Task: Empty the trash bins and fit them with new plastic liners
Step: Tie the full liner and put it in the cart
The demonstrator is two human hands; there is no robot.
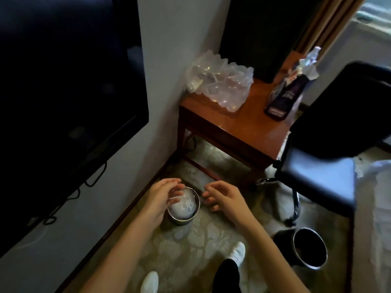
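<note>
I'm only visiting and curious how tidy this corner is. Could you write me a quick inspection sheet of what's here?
Surface: patterned carpet beside a white wall.
Job's things: small bin by the wall, clear liner inside; second bin, dark inside, lower right.
Clutter: air-cushion packing and a dark bottle on the wooden table.
Hands: left hand at the small bin's rim, fingers over the liner, grip unclear; right hand beside the bin, loosely curled, holding nothing.
Cables: black cables hang under the television.
Surroundings: black chair, curtain.
</note>
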